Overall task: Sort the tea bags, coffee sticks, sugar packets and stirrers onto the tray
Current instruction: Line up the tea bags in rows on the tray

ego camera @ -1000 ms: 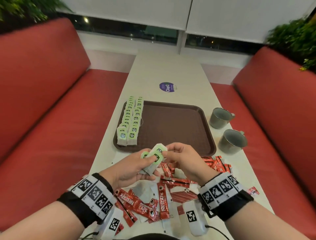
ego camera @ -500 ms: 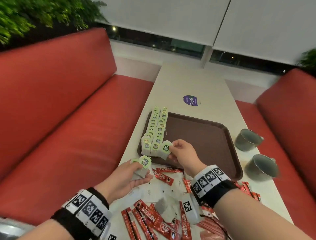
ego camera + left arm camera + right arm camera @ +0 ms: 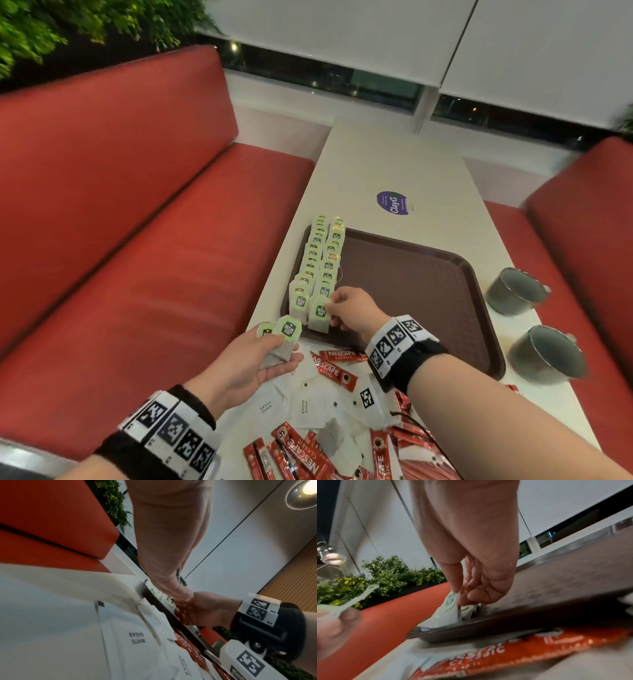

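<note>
- Your right hand (image 3: 346, 310) pinches a green-tagged tea bag (image 3: 319, 313) at the near end of the tea bag rows (image 3: 320, 260) on the brown tray (image 3: 428, 284).
- Your left hand (image 3: 253, 363) grips two more tea bags (image 3: 282, 334), held just off the tray's near-left corner.
- Nescafe coffee sticks (image 3: 334, 368) and white sugar packets (image 3: 305, 407) lie loose on the table (image 3: 387, 161).

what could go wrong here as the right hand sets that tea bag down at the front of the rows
1. The right hand is pinching a tea bag at the near rim of the tray; the bag could tip over the edge onto the table.
2. The standing rows of tea bags lean on each other, so a nudge might topple several.
3. The left hand holds a few more tea bags loosely; one may slip into the mixed pile of coffee sticks and sugar packets.
</note>
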`<action>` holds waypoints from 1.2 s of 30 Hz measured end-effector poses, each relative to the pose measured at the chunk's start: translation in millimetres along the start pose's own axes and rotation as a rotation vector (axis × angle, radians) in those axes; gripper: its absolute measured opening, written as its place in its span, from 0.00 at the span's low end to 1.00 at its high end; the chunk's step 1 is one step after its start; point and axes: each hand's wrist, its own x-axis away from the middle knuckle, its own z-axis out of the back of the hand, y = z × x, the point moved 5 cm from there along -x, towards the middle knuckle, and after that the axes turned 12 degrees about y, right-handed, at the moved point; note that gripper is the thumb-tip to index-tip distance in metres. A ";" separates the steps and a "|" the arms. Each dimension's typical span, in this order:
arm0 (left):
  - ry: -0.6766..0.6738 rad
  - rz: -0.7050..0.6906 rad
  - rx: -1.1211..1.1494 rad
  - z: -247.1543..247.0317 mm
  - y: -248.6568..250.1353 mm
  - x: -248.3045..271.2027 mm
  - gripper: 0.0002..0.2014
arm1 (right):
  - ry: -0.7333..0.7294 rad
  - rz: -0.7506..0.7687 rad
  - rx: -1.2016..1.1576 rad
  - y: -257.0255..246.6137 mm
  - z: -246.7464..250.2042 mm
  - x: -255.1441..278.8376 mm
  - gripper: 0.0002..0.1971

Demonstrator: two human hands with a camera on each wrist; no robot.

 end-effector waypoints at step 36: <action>-0.015 -0.031 0.014 -19.9 9.9 -27.5 0.12 | 0.089 0.267 0.076 -11.4 4.0 10.3 0.10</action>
